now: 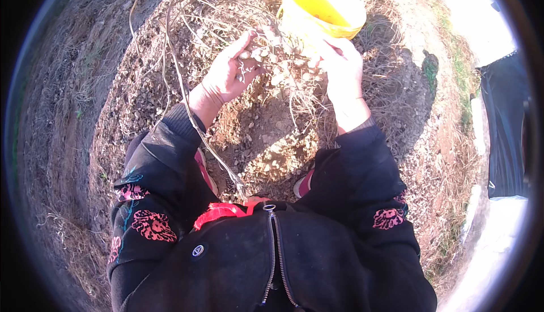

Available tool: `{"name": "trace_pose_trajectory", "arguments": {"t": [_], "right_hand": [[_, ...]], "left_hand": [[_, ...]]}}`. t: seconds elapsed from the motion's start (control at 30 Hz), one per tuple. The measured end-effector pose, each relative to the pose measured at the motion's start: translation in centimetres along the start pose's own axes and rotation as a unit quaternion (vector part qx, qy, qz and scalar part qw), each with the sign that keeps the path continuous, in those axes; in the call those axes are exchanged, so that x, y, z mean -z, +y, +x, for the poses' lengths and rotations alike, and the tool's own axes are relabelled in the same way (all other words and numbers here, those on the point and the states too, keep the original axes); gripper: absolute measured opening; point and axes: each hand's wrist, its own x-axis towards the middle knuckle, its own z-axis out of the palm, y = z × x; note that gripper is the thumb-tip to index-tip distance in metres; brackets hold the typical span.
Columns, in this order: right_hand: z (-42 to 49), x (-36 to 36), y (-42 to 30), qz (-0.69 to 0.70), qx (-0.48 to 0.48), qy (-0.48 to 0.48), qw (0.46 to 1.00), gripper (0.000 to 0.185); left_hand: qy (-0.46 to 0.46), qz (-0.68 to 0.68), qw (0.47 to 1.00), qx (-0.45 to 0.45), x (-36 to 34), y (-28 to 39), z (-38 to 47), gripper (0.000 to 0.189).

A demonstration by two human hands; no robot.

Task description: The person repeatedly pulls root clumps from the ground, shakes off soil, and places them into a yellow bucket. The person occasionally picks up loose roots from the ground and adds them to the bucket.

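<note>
My left hand (227,70) curls around a cluster of pale pods (272,55), which look like peanuts, with thin white roots against the palm. Dry vine stems (172,44) arch over the left wrist, and one runs down towards my lap. My right hand (346,68) is bent at the right side of the cluster, just below a yellow bucket (293,19). Its fingertips are washed out by glare, so what they grip cannot be told. Fine dry roots (308,104) hang beneath the pods between both hands.
Bare crumbly soil (263,129) lies between my red shoes (206,172). Dry stalks and straw (450,172) cover the ground around. A red cloth strip (221,214) hangs at my waist. Dark fabric (505,129) lies at the far right beside a bright white area.
</note>
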Motion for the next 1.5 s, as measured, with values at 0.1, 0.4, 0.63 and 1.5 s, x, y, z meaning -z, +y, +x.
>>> {"name": "trace_pose_trajectory", "arguments": {"t": [0.1, 0.4, 0.63, 1.5], "right_hand": [[1.0, 0.9, -2.2, 0.123, 0.028, 0.08, 0.989, 0.015], [-2.1, -4.0, 0.7, -0.22, 0.074, -0.206, 0.95, 0.022], [-1.4, -4.3, 3.2, -0.389, 0.186, -0.137, 0.892, 0.019], [-1.8, 0.7, -1.1, 0.086, -0.221, -0.301, 0.924, 0.021]], "left_hand": [[-0.048, 0.022, 0.998, -0.027, 0.0, 0.0, 0.1, 0.048], [-0.115, -0.031, 0.993, -0.027, -1.4, -2.2, 1.1, 0.061], [-0.113, 0.073, 0.991, -0.014, -1.1, -3.1, 1.7, 0.046], [-0.073, 0.016, 0.983, -0.17, 1.3, 4.2, 1.8, 0.059]]}}
